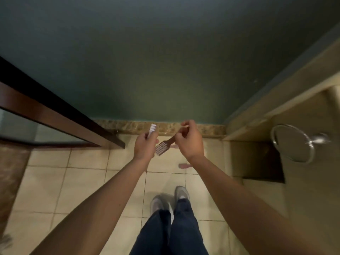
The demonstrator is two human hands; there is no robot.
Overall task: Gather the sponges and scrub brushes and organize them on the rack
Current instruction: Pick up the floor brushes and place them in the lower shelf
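item 1: white-bristled scrub brush (153,128). held in the left hand (145,147), fingers curled round the handle. the bristle head sticks out of the fist toward 12 o'clock. judged light, with a stiff plastic body and springy bristles. take it by the handle, as here, not by the tuft.

item 2: brown scrub brush (162,147). the right hand (191,142) pinches the far end of its thin handle. the flat head hangs toward 7 o'clock, just beside the left hand; whether they touch i cannot tell. judged light and rigid. a pinch at the handle tip may let the head swing; a grip nearer the head would likely steady it.

location: both are carried in the air above the tiled floor (88,183), facing a green wall (165,61). a chrome ring (292,142) is at 3 o'clock of the hands. a small pink object (184,165) lies on the floor at 6 o'clock of the right hand, too blurred to name. no rack in view.

markings: no brand, label or writing readable.
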